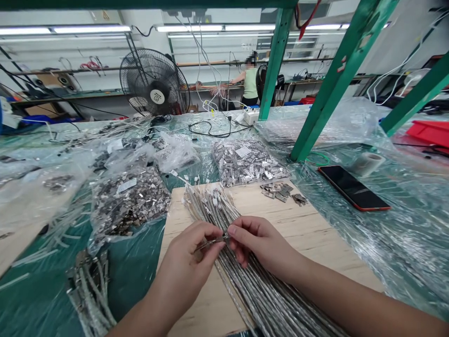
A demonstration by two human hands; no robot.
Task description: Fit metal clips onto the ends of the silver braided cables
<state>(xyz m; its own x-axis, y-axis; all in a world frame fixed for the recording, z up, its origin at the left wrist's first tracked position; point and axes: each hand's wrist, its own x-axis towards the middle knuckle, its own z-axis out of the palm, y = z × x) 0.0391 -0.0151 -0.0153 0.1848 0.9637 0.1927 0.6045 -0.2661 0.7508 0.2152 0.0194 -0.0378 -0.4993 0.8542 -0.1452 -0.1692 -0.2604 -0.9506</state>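
Above a wooden board [329, 243], my two hands meet over a thick bundle of silvery cables [252, 285]. My left hand [189, 257] pinches a thin cable [207, 244] between thumb and fingers. At that cable's tip, a small metal piece [225, 237] sits between both hands' fingertips. Thumb and forefinger of my right hand [259, 238] close on this piece, whose exact shape is too small to tell. White-tagged cable ends [213, 196] fan out at the board's far edge. Loose metal clips [278, 191] lie on the board's far right.
Clear bags of metal parts [129, 201] [249, 161] lie beyond the board. A second cable bundle [91, 290] rests at lower left, a phone [352, 187] at right. Green posts [336, 89] rise from the table. Further back are a large fan [154, 84] and a person [250, 82].
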